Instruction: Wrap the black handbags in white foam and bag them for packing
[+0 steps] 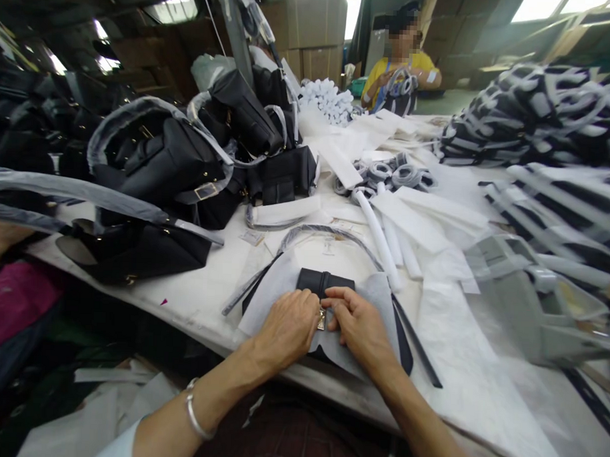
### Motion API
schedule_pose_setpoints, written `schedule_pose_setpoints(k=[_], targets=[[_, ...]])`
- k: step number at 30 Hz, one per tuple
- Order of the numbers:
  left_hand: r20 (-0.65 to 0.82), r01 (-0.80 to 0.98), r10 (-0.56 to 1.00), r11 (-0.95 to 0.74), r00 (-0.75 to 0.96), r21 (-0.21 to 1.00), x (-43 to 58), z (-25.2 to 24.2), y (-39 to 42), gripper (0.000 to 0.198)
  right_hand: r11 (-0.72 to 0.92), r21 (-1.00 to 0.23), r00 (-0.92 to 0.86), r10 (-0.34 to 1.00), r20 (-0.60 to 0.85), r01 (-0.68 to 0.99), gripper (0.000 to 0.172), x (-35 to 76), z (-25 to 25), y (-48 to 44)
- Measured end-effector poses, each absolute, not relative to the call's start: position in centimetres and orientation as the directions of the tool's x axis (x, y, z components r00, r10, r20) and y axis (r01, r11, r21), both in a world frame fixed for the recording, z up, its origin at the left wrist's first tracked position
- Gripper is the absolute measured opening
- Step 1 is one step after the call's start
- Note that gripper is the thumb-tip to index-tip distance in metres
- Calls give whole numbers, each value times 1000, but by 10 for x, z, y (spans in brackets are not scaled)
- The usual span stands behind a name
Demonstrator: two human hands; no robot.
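One black bag (pixel 328 282) on the desk (pixel 202 298), near its front edge. Works at the gold clasp (pixel 322 319) with left hand (pixel 290 321) and right hand (pixel 356 322) nearly touching, fingers curled; cannot tell whether clamped on it. Could scratch the metal through a slip, or tear the pale sheet (pixel 381 301) around the bag by tugging too hard.

Cardboard boxes (pixel 317 21), co-worker (pixel 425 63) in yellow
A grey plastic bin (pixel 527 313) sits right on the tabletop (pixel 195 288), coiled straps (pixel 380 171) farther back.
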State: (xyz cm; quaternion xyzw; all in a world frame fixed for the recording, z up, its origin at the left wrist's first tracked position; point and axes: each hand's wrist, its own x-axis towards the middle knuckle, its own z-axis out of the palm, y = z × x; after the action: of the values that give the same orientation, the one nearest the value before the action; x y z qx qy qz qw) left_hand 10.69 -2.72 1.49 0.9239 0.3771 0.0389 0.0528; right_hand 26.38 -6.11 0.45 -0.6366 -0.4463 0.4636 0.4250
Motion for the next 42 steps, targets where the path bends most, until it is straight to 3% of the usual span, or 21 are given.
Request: schedule_pose_setpoints(k=[4, 9, 11, 14, 18, 21, 25, 31, 37, 42], targets=[[77, 655, 666, -745, 742, 129, 106, 15, -27, 10, -238, -958, 165, 963, -213, 158, 31, 265, 4, -61], [78, 647, 744, -624, 664, 438, 102, 25, -21, 10, -248, -964, 171, 958, -230, 93, 30, 265, 1, -61], [55, 605, 725, -611, 686, 511, 102, 28, -17, 10, -245, -965, 189, 956, -225, 91, 30, 266, 2, -61], [-10, 607, 710, -596, 705, 526, 103, 29, -14, 12, -233, -949, 216, 958, -187, 214, 27, 268, 6, -65], [-48, 652, 739, -559, 672, 512, 105, 24, -16, 11, -26, -822, 132, 989, 60, 569, 18, 274, 11, -69], [-35, 656, 741, -570, 671, 494, 104, 20, -18, 12, 12, -712, 24, 999, 40, 702, 18, 275, 12, -69], [-32, 634, 727, -574, 685, 518, 102, 13, -17, 13, 11, -611, -28, 999, -18, 792, 16, 270, 11, -70], [-5, 608, 722, -578, 692, 544, 100, 5, -16, 12, 108, -437, -87, 994, 68, 893, 18, 264, 5, -78], [-13, 610, 739, -546, 674, 575, 101, 3, -16, 10, 144, -433, -140, 989, 42, 890, 20, 269, 6, -72], [-61, 618, 760, -476, 647, 625, 102, 5, -12, 11, 118, -289, -81, 987, 138, 950, 19, 258, 3, -71]])
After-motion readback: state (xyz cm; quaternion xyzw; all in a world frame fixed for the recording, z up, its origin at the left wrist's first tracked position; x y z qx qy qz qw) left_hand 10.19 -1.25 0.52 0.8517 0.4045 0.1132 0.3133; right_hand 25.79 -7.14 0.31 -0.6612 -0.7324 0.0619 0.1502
